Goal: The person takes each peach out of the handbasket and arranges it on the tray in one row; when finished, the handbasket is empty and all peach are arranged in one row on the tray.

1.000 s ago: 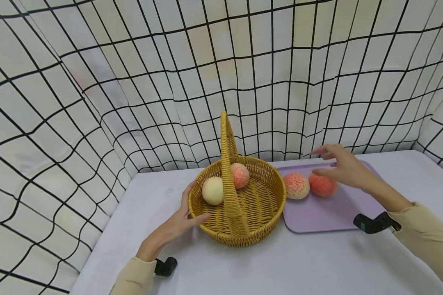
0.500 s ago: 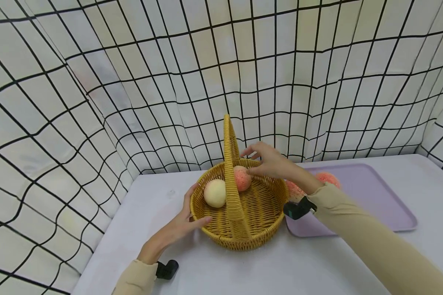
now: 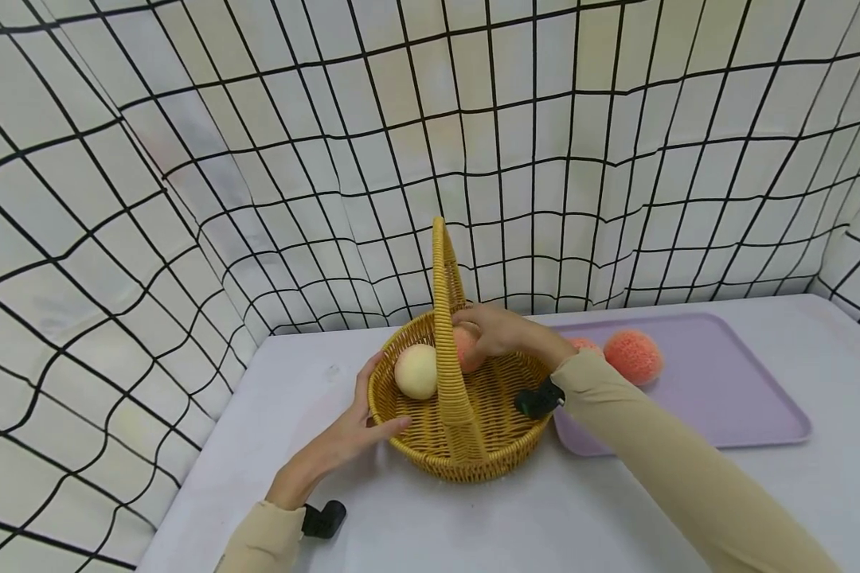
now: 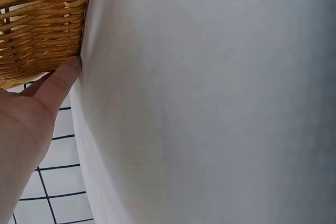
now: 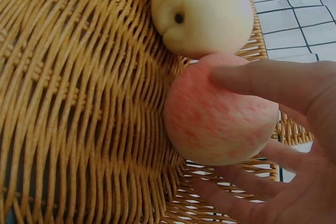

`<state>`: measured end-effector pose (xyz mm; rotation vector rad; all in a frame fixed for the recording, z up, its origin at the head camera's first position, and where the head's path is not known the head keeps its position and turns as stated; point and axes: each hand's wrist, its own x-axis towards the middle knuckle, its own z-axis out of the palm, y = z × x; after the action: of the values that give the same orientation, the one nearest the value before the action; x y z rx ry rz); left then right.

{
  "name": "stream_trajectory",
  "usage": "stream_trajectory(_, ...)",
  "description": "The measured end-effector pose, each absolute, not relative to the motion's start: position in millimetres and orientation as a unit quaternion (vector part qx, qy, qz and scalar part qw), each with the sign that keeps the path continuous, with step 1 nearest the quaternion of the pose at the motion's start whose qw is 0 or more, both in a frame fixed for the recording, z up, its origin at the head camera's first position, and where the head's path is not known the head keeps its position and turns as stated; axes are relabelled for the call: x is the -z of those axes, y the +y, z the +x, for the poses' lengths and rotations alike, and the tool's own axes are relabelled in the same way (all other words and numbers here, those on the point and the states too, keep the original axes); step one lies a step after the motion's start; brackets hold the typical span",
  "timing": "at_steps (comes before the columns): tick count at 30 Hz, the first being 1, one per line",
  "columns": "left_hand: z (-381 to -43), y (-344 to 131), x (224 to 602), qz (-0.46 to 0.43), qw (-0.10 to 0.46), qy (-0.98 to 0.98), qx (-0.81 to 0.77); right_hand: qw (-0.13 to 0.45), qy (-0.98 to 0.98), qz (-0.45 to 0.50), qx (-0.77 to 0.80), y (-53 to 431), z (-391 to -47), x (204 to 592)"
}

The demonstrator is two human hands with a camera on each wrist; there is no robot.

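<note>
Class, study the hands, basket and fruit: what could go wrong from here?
The pink fruit in the right hand seems to touch the pale fruit, so moving one might roll the other.

The basket handle arches close to that hand, which could knock it.

The right sleeve partly hides a fruit on the tray; it may brush it.
</note>
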<state>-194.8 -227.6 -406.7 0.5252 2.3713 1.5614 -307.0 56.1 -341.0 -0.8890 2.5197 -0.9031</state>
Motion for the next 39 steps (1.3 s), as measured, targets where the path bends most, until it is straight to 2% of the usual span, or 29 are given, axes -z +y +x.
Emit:
stream_trajectory(16,-191,-233,406,0.17,0.118,0.826,-0.524,0.231,0.879,-0.309,0.28,55,-294,331)
stream_trajectory(19,-191,-234,405,0.166,0.116,0.83,-0.52,0.208,0.881,-0.323,0.275,54,-294,330)
stream_trajectory(25,-193,-236,405,0.161,0.124,0.824,-0.529,0.126,0.875,-0.384,0.265,50,-295,332)
stream_trajectory(32,-192,-233,404,0.158,0.125,0.825,-0.527,0.132,0.893,-0.372,0.217,44,-297,334)
stream_trajectory(39,-194,-229,405,0.16,0.132,0.822,-0.53,0.109,0.908,-0.38,0.14,40,-294,335)
